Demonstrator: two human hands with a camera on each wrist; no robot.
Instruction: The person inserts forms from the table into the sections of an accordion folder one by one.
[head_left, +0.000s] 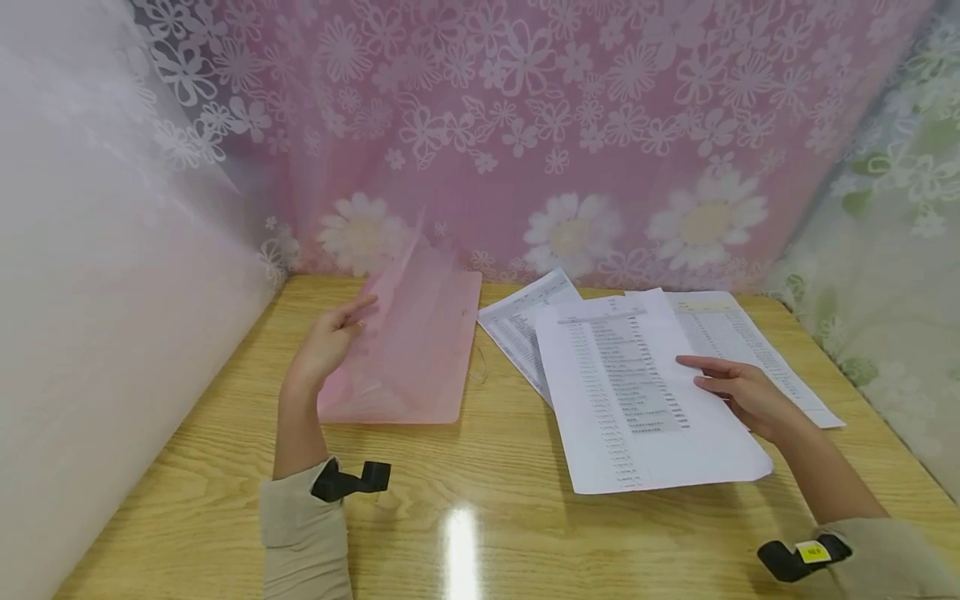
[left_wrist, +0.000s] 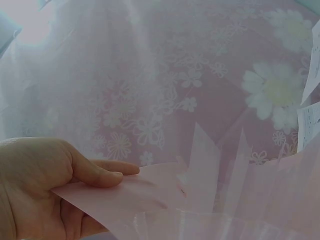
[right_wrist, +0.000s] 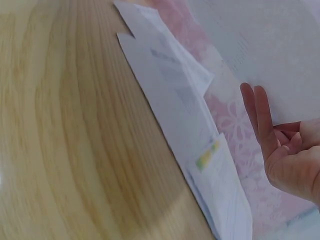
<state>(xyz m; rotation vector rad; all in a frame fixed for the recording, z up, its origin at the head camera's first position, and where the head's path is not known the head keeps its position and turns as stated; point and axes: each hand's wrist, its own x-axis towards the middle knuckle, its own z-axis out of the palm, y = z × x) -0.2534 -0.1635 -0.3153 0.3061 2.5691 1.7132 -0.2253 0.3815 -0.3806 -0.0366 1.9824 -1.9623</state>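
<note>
Translucent pink plastic folder [head_left: 408,350] between left-hand fingers [head_left: 352,312]

Bright, glare on table [head_left: 461,542], soft blur

Both forearms reach forward, sleeves pushed back to mid-forearm, each wrist wearing a black camera mount. The left hand [head_left: 327,337] is raised, palm turned inward, thumb and fingers [left_wrist: 107,176] pinching together. The right hand [head_left: 738,392] lies lower, fingers [right_wrist: 260,112] extended and pointing leftward, the outer ones curled in.
</note>
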